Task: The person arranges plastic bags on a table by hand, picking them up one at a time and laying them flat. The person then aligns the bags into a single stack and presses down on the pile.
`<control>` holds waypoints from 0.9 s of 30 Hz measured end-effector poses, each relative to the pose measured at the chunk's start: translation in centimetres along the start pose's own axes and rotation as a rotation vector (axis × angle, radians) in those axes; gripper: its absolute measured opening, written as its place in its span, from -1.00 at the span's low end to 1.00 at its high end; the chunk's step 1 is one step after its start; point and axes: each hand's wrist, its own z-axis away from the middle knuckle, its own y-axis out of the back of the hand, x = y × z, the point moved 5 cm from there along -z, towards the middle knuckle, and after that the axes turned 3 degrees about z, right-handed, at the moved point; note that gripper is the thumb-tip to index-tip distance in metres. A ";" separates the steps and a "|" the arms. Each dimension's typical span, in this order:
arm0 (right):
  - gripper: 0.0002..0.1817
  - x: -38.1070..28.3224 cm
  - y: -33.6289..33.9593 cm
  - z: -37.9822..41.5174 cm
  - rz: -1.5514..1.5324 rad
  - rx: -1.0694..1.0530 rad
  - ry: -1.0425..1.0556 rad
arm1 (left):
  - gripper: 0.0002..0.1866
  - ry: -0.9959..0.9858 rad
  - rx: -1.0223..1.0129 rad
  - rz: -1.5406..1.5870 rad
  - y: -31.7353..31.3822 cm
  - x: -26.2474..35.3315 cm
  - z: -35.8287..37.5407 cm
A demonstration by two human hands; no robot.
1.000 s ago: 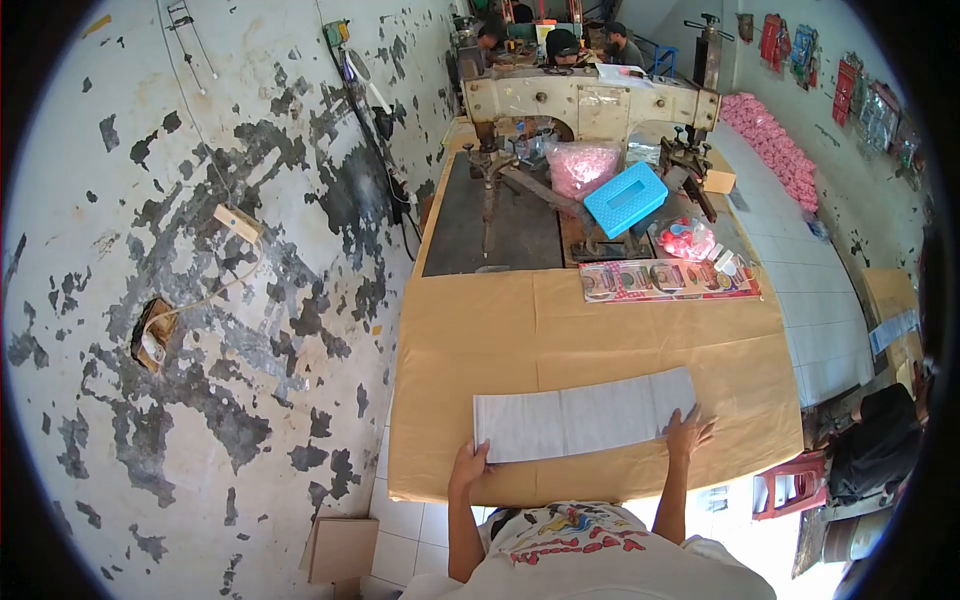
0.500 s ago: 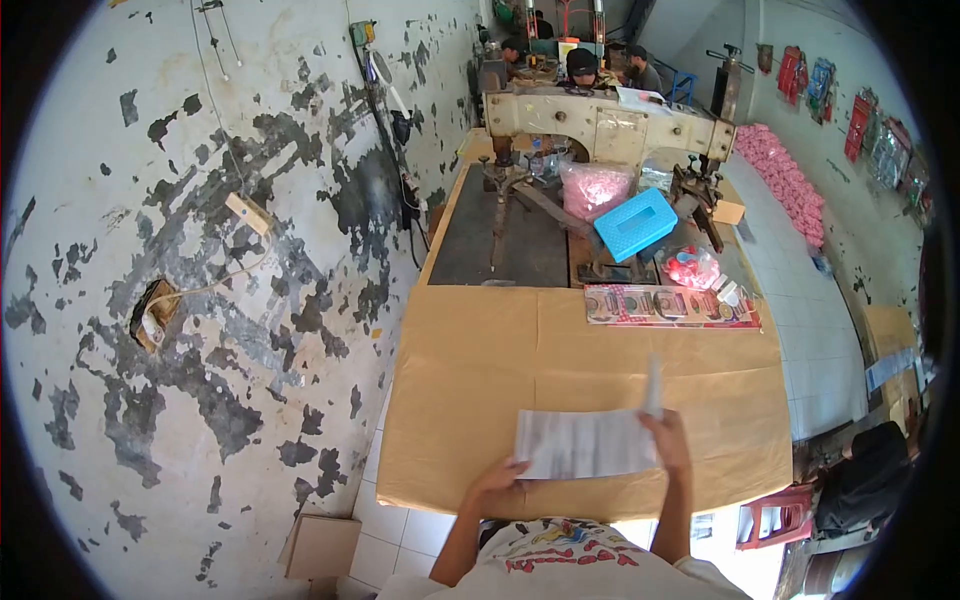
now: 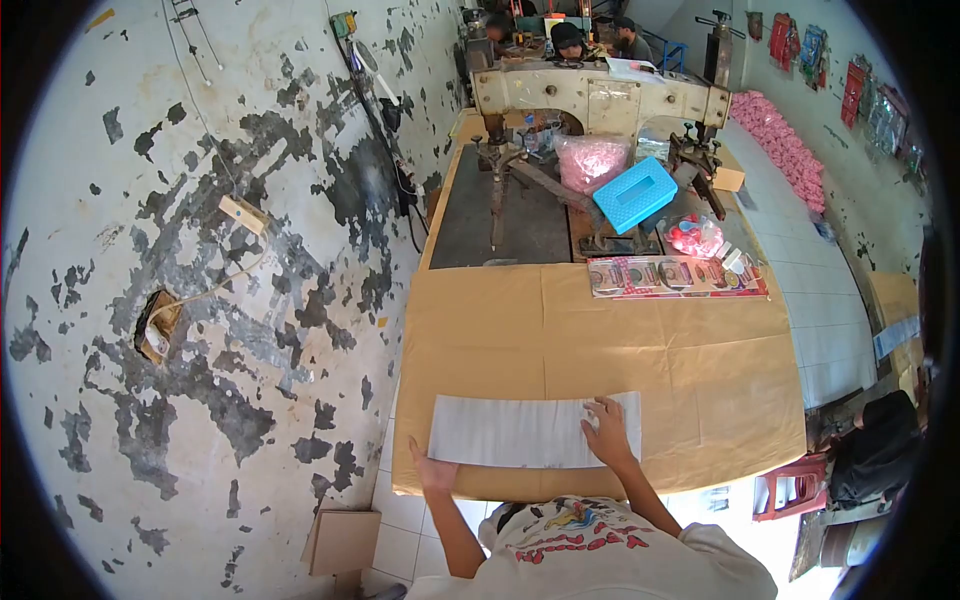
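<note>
A long, pale grey-white sheet, apparently paper [image 3: 510, 432], lies spread across the brown-covered table in front of me. My left hand [image 3: 434, 470] is at its lower left corner, thumb stretched upward and apart from the fingers. Part of those fingers seems hidden by the sheet's edge. Over the right part of the sheet rests my right hand [image 3: 606, 436], its fingers slightly bent and spread. I see nothing gripped between them.
Beyond the brown cover [image 3: 480, 320] lies a strip of printed packaging [image 3: 675, 277]. A blue plastic basket [image 3: 635, 196], a bag of pink pieces [image 3: 591, 163] and a heavy machine arm [image 3: 600, 98] stand behind it. A peeling wall [image 3: 230, 350] borders the left. Other people are at the back.
The sheet has unfolded to the left and right and now lies longer and flatter. My left hand moved left to its corner; my right hand moved left onto its surface.
</note>
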 end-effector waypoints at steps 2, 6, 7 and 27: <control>-0.67 0.2 0.9 1.3 0.018 0.060 -0.066 | -0.50 -0.069 0.085 -0.208 1.9 1.3 -1.1; -0.63 2.7 2.6 2.7 0.066 0.191 -0.223 | -0.74 -0.133 0.124 -0.765 3.1 3.8 -2.4; -0.63 3.7 2.8 2.7 0.063 0.196 -0.222 | -0.75 -0.206 0.140 -0.698 3.0 4.4 -2.3; -0.33 9.5 2.5 2.5 0.173 -0.236 -0.656 | -0.81 -0.555 0.408 -0.804 6.9 7.9 -3.7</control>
